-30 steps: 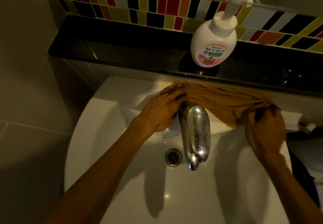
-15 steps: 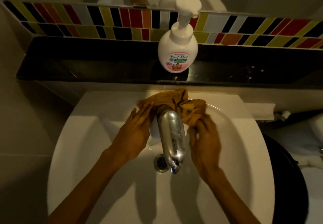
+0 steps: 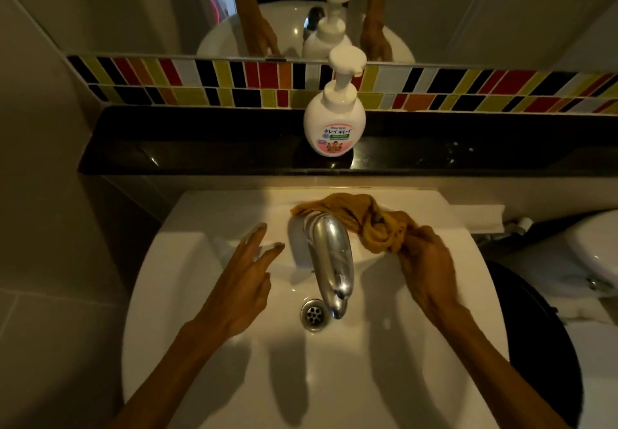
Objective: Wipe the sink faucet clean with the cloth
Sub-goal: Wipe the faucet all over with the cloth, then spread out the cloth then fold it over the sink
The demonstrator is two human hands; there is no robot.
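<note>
1. Right now the white sink (image 3: 384, 378) fills the lower half of the view, with the chrome faucet (image 3: 331, 258) arching from its back edge toward six o'clock, the spout tip hanging just above and to the three o'clock side of the drain (image 3: 313, 314).
2. Bunched and twisted, the mustard-brown cloth (image 3: 351, 212) drapes around the back of the faucet base at twelve o'clock and trails off toward three o'clock, touching the chrome where it loops behind it.
3. At the three o'clock side of the faucet, the right hand (image 3: 426, 268) is closed tight around the trailing end of the cloth, fingers curled into the fabric.
4. On the nine o'clock side, the left hand (image 3: 244, 289) holds nothing; its fingers (image 3: 255, 238) are spread and stretched out toward the faucet base, near it but apart from it and from the cloth.
5. Both forearms reach in from six o'clock, one on each side of the spout.
6. Behind the sink, at twelve o'clock, a black ledge (image 3: 200, 151) carries a white pump soap bottle (image 3: 334, 120) with a pink label, standing upright.
7. Above the ledge runs a band of coloured tiles (image 3: 200, 84) in red, yellow, orange, black and white, and over that a mirror (image 3: 133, 10) reflects the bottle, the sink and both arms.
8. At three o'clock, beyond the sink rim, part of a white toilet (image 3: 595, 254) shows beside a dark round shape I cannot make out.
</note>
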